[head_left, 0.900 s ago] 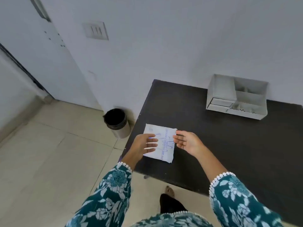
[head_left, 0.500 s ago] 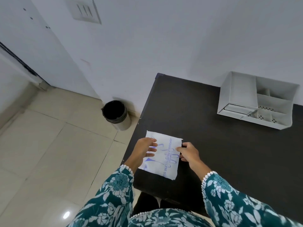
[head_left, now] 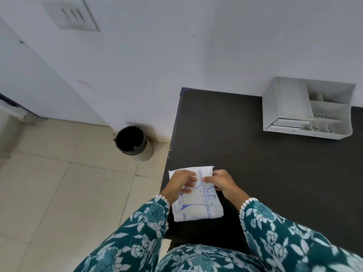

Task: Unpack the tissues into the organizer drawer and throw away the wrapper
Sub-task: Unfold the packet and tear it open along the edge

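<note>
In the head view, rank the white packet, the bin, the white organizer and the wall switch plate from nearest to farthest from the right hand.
1. White packet: under the right hand, near the table's front-left edge.
2. Bin: on the floor, off the table's left side.
3. White organizer: far right of the table, by the wall.
4. Wall switch plate: high on the wall, upper left.

One view only: a wide-angle camera worn on the person's head, looking forward and steeply down. It sits close above the left hand and right hand, which appear low in the centre, with the patterned sleeves filling the bottom edge. The dark desk occupies the right half, the tiled floor the left, and the white wall the top. Straight lines bow toward the frame edges. No second view shares the scene.
</note>
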